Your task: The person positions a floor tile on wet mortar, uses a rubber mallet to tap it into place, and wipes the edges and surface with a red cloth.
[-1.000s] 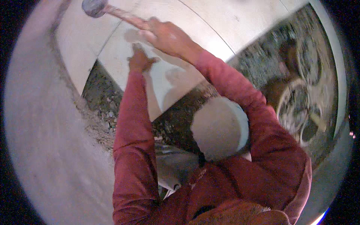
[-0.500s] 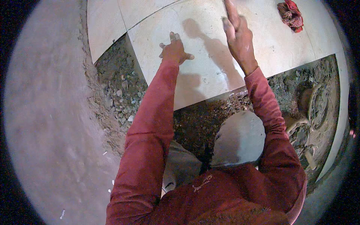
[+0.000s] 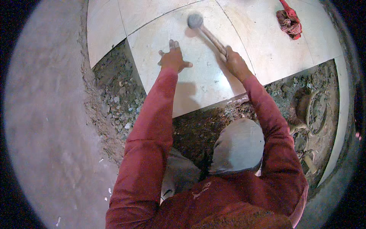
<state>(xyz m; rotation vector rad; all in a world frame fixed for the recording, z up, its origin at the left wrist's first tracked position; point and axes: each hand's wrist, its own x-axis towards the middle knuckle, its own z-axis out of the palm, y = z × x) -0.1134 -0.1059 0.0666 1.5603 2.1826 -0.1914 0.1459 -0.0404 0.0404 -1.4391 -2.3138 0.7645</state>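
My right hand (image 3: 237, 64) is closed round the wooden handle of a mallet (image 3: 211, 39) with a round grey head. The head is at or just above the far part of a large cream floor tile (image 3: 150, 47); I cannot tell whether it touches. Left of the mallet, my left hand (image 3: 173, 60) lies on the same tile with its fingers spread, holding nothing. The tile's near edge borders a dug strip of dark soil (image 3: 190, 135) in front of my knees.
A crumpled red and striped cloth (image 3: 289, 23) lies on the tiles at far right. Loose gravel (image 3: 124, 107) fills the gap at left, beside grey floor (image 3: 49, 114). At right, round pans (image 3: 320, 112) and a short light-coloured block or handle (image 3: 310, 164) sit on the soil.
The mallet has swung down from a raised position, and its head now shows over the tile. My right hand came lower and left; my left hand stays spread on the tile.
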